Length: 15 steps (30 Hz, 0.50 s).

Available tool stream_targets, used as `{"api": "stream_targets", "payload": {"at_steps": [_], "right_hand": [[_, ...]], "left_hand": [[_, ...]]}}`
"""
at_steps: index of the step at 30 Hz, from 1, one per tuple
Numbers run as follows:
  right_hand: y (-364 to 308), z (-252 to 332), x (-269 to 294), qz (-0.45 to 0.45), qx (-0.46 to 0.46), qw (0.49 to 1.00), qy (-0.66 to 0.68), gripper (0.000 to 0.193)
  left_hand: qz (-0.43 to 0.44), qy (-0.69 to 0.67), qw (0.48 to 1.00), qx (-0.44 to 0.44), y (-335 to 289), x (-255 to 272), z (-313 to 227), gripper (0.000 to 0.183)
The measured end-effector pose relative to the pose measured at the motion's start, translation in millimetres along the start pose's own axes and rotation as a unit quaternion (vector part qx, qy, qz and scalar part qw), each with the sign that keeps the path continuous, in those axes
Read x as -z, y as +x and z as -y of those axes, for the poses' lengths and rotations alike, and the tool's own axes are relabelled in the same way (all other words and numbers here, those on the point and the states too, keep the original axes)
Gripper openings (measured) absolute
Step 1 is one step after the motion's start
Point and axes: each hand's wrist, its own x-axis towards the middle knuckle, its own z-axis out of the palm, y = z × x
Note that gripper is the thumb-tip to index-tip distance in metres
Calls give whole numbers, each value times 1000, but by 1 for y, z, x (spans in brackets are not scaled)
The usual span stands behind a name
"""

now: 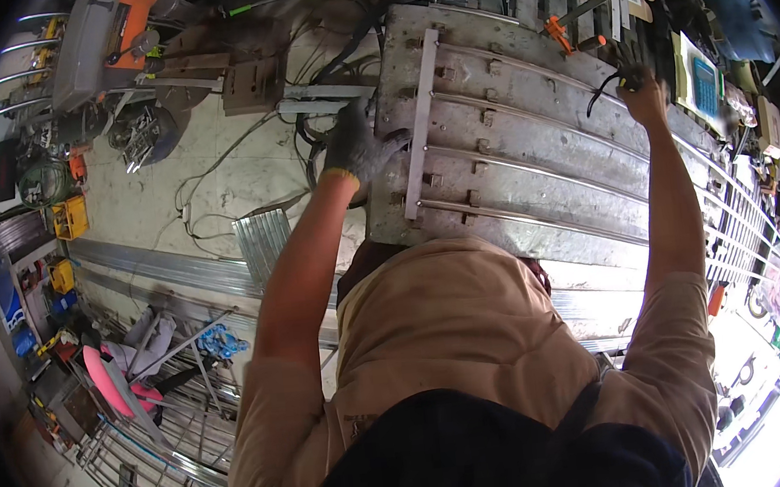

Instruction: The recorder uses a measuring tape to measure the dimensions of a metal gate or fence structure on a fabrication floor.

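- My 2 hands are well apart: the left hand (pixel 355 148) beside the flat bar (pixel 421 132), the right hand (pixel 640 91) out at the bench's far right.
- Left fingers stretch toward the bar, perhaps to steady it; the dark glove hides whether they touch or grip.
- A black curved piece (pixel 599 95) juts from my right hand; I can't tell how firmly it's held.
- The bar lies crosswise over the left ends of 4 slim rods (pixel 500 213) on the metal bench (pixel 398 182).
- Small tabs (pixel 484 146) stand along the rods, likely to keep their spacing.
- An orange clamp (pixel 558 33) sits near the bench's upper edge, within reach.
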Motion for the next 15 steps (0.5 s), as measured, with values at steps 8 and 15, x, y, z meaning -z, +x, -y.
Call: {"api": "stream_targets", "payload": {"at_steps": [8,15], "right_hand": [[-176,24,92,-49,-87,896,432,58],[-339,154,105,1,-204,792,575,85]], "left_hand": [[-71,-236,956,-162,-136,14,35,43],[168,-314,892,-279,-140,31,-66,56]]}}
